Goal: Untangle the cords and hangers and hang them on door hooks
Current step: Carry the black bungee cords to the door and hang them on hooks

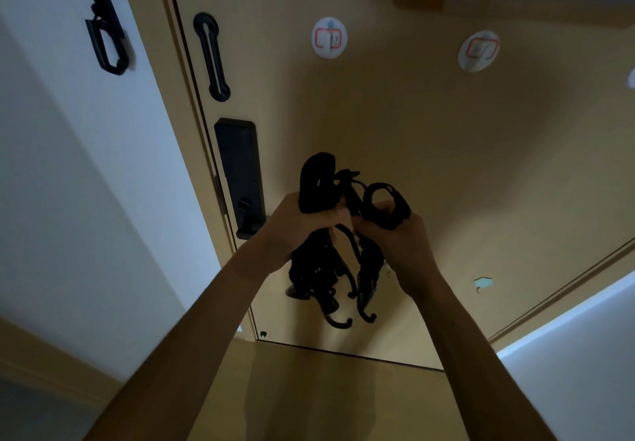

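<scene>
Two hands are up in front of the door, and both are closed round the same black tangle. My left hand [299,225] grips the bundle of cords and hangers [326,262] near its top. Its fingers wrap over a wide padded strap [314,182] that stands up above the knuckles. My right hand [405,239] is just beside it, nearly touching, and pinches a round cord loop [386,200] that curls over its fingers. Between the hands the cords cross and knot, and I cannot tell which strand belongs to which piece. Below them the rest of the bundle hangs loose, ending in several curved hanger ends [343,323] that turn upward. The hands alone carry it.

Behind the bundle stands the tan door [429,138]. Near the door's left edge, level with my left hand, I see a black lock plate [239,172] with a small thumb-turn and a handle stub below. Higher along that edge sits a long black slotted bracket [212,57]. On the white wall [68,165] left of the frame there is a black latch piece [104,29].

Higher up the door are round white stick-on hooks with red marks. The nearer hook [329,37] is above the bundle and the farther hook [478,50] is well to its right. Another white shape at the right edge of view is cut off. A small pale chip [482,283] marks the door low on the right. The light is dim, so fine detail in the tangle is lost to me.
</scene>
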`<state>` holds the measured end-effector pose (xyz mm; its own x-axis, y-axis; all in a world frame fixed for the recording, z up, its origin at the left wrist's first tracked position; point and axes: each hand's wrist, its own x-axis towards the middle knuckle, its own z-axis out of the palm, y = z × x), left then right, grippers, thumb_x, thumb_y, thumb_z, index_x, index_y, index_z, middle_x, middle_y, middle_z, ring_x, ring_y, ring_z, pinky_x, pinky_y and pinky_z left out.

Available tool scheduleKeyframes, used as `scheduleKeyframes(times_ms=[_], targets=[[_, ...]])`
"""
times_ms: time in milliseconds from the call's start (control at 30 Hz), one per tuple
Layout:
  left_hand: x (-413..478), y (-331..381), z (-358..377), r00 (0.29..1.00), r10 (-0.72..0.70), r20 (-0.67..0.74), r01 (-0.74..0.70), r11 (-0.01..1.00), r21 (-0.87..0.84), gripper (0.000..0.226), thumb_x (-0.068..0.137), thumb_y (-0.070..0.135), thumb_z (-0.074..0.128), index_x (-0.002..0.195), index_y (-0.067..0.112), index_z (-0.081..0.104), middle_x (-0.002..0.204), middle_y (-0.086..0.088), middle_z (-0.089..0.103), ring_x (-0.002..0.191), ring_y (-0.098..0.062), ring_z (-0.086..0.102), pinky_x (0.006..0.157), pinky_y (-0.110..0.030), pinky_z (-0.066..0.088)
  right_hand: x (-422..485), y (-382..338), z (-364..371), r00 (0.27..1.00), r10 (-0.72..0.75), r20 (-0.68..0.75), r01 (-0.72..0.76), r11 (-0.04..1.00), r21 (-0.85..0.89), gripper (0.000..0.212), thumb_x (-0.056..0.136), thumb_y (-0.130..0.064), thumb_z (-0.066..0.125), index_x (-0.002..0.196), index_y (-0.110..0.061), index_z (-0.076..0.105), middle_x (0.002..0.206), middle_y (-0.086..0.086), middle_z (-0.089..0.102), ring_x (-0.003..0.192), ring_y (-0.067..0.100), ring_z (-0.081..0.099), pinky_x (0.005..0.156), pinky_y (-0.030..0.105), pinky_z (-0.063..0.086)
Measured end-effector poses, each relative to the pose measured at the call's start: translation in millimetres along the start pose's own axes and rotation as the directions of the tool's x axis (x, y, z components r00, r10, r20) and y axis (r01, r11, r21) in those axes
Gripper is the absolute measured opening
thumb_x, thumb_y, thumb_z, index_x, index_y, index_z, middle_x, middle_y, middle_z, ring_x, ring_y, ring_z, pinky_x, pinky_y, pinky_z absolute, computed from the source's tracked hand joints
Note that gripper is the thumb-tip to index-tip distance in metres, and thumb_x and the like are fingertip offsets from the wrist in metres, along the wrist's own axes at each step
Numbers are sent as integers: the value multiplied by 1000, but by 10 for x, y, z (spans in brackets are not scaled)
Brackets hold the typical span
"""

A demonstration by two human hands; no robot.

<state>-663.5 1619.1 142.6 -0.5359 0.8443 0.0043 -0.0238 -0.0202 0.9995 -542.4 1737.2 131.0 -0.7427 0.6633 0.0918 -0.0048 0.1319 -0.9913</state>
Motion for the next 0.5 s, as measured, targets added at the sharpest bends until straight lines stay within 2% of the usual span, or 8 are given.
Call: scheduleKeyframes(times_ms=[100, 133, 200, 300, 400, 467, 500], targets=[[55, 67, 46, 995, 28, -97, -23, 998, 56, 10, 86, 4, 63, 78, 10, 66, 52, 8, 66, 50, -3, 63, 54, -14, 49, 10, -65, -7, 998, -13, 65, 12, 1000, 21, 14, 81, -13, 72, 73, -5, 63, 69, 9, 61, 68, 21, 58, 68, 35, 49], [77, 82, 47, 990, 49, -130, -40, 997, 73, 11, 85, 4, 64, 75, 8, 67, 55, 8, 67, 53, -3, 64, 56, -13, 49, 5, -84, -12, 995, -31, 98, 29, 999, 24, 19, 82, -13, 71, 69, -4, 61, 67, 10, 57, 67, 21, 55, 68, 34, 46], [107, 109, 43, 987, 70, -148, -55, 993, 106, 11, 84, 4, 65, 73, 3, 68, 59, 6, 69, 62, -5, 65, 63, -12, 49, 13, -105, -30, 988, -57, 143, 54, 998, 22, 19, 85, -13, 67, 73, -1, 60, 71, 13, 56, 71, 21, 53, 71, 32, 43], [117, 146, 59, 988, 66, -139, -53, 994, 94, 10, 85, 2, 64, 76, 5, 68, 60, 7, 69, 61, -1, 65, 61, -10, 49, 46, -122, -50, 982, -51, 179, 52, 999, 3, 4, 86, -18, 66, 88, -18, 69, 80, -11, 69, 83, 7, 65, 76, 21, 48], [122, 170, 88, 988, 14, -153, -10, 1000, 24, 8, 84, 6, 65, 90, 9, 70, 68, 5, 69, 62, -2, 66, 58, -14, 50, 97, -101, -53, 978, -50, 204, 55, 998, -19, 18, 85, -16, 66, 103, -19, 68, 99, -4, 71, 99, 11, 66, 87, 31, 50], [111, 179, 107, 992, -19, -126, 18, 1000, -11, 8, 86, 6, 64, 92, 9, 69, 61, 7, 67, 55, -4, 64, 53, -15, 49, 102, -117, -61, 969, -68, 236, 73, 997, -12, 23, 80, -12, 65, 102, -17, 67, 98, 1, 70, 98, 15, 65, 88, 37, 49], [104, 189, 113, 993, -29, -116, 27, 999, -24, 7, 86, 6, 63, 90, 9, 68, 57, 8, 66, 52, -5, 63, 51, -16, 48, 103, -122, -70, 959, -85, 269, 85, 996, 10, 23, 77, -10, 63, 99, -16, 67, 93, 1, 69, 94, 15, 65, 85, 35, 49]])
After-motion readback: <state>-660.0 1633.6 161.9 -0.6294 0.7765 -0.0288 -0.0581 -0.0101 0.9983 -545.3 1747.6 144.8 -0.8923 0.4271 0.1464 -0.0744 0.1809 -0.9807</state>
